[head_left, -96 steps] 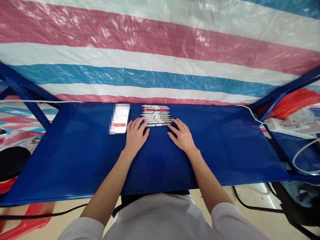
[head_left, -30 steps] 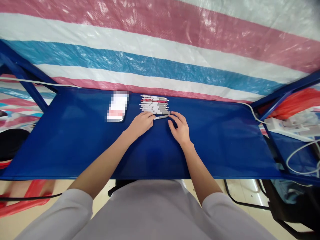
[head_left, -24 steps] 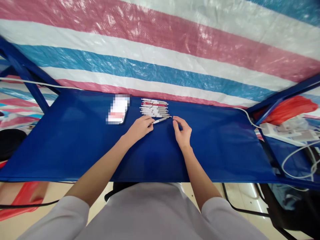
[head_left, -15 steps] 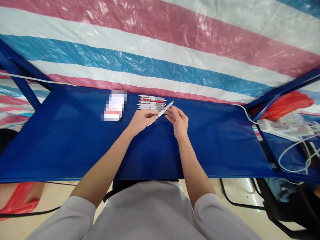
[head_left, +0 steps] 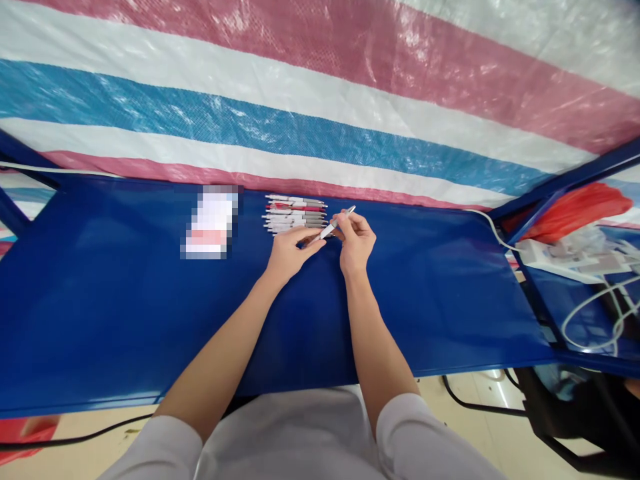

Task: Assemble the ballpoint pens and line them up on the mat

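A white pen with a grey tip end is held slantwise between my two hands, tip pointing up to the right. My left hand pinches its lower end, which the fingers partly hide. With thumb and fingers, my right hand grips the pen near its grey end. Just beyond them, several pens lie side by side on the blue table, mostly white with grey ends, one of them red. My left hand covers part of the nearest pens.
A pixelated white, phone-like rectangle lies left of the pens. A striped plastic sheet hangs behind the table. On the right are a red plastic bag, a white power strip and looped white cables.
My right hand, loosely beside the pen before, has closed its fingers on the grey end. The left hand keeps its hold. The view has shifted slightly.
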Motion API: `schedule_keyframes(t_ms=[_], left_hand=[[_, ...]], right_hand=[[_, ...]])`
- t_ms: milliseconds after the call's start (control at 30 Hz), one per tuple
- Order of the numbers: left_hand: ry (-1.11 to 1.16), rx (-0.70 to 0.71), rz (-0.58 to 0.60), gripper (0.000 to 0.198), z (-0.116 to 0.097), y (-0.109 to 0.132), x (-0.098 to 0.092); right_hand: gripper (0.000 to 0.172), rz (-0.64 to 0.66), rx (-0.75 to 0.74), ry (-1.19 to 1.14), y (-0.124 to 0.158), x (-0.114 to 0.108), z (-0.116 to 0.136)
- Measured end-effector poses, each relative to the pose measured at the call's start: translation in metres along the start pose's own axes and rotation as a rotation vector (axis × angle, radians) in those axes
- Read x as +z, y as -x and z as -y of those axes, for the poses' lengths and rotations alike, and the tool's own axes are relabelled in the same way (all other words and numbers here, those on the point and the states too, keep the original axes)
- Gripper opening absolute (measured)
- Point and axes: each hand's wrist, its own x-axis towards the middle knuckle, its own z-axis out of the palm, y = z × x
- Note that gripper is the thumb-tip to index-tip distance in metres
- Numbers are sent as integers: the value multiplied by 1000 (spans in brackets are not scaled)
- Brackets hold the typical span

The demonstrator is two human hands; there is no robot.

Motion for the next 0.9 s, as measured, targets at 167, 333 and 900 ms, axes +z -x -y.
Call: schedule_keyframes(t_ms=[167,333,900], left_hand=[[-29,-44,31,23,1,5,-5],[18,-75,93,22,1,6,-15],[219,-183,364,30,-4,4,-32]], right_hand=[[29,35,64,-43,-6,-3,1],[28,70,79,-119,-5,-2,0],[27,196,47,-92,1,-1,2]])
